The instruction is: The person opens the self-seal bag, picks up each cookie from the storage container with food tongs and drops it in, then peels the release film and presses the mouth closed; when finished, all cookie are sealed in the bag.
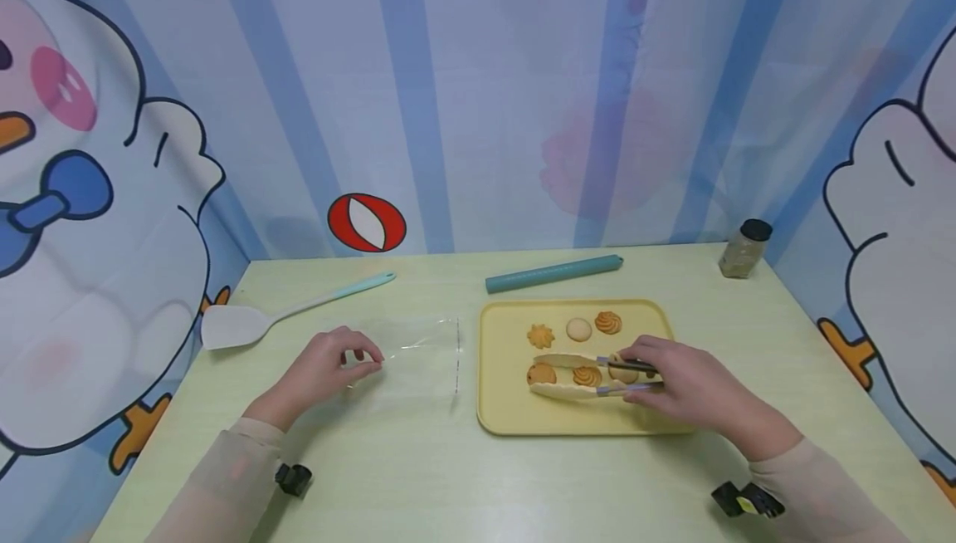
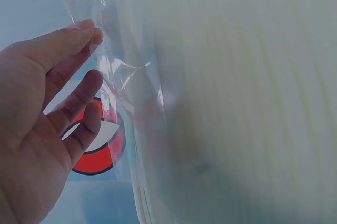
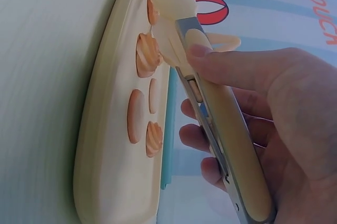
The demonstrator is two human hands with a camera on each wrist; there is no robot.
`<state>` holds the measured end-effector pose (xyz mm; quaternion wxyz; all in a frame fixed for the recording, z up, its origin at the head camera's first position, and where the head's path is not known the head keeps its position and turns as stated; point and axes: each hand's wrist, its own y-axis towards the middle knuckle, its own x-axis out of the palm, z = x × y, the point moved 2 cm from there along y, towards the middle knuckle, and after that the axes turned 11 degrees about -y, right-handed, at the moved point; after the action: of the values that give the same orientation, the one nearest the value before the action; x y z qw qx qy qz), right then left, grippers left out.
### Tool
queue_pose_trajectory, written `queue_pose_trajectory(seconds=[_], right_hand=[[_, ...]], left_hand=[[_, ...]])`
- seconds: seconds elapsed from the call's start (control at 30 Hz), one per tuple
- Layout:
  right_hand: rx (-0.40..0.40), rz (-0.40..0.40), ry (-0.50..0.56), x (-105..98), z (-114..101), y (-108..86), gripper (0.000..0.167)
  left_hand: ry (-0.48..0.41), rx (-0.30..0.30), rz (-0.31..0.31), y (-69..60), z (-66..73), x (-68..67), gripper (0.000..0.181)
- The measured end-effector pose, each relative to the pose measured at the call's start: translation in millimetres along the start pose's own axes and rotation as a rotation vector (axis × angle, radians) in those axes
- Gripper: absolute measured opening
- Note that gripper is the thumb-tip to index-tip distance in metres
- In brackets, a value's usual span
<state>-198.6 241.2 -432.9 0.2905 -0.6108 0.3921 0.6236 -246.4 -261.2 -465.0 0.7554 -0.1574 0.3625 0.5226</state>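
My left hand [image 1: 324, 369] pinches the near-left edge of a clear plastic bag [image 1: 429, 360] between thumb and fingertips; the left wrist view shows the bag [image 2: 129, 74] hanging from the fingers. My right hand [image 1: 695, 381] grips a pair of tongs [image 1: 571, 392] with cream-coloured tips. Their tips are spread on either side of the front row on a yellow tray [image 1: 500, 410]: a round cookie [image 1: 541, 374], a swirl cookie [image 1: 587, 377] and a partly hidden pale cookie. Behind lie a star-shaped cookie [image 1: 541, 336], a pale round cookie [image 1: 578, 329] and another swirl cookie [image 1: 608, 323].
A white spatula [image 1: 235, 327] with a mint handle lies at the left. Behind the tray is a teal stick-like bar [image 1: 554, 274]. A black-capped jar [image 1: 744, 251] stands at the back right corner. Printed cloth walls [image 1: 493, 111] border the table.
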Motion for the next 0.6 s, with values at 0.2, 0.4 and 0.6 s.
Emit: queue_pose_trajectory(seconds=[0.2, 0.4, 0.6], right_hand=[[-0.017, 0.02, -0.002, 2.3, -2.6, 2.6, 0.043], [-0.028, 0.058, 0.013, 4.1, -9.5, 15.9, 0.045], [-0.094, 0.117, 0.046, 3.7, -21.0, 39.0, 0.046]], left_hand=[[0.001, 0.018, 0.013, 0.1, 1.1, 0.8, 0.008], [0.0, 0.028, 0.018, 0.5, 0.9, 1.6, 0.009], [0.002, 0.023, 0.019, 1.1, 0.2, 3.0, 0.01]])
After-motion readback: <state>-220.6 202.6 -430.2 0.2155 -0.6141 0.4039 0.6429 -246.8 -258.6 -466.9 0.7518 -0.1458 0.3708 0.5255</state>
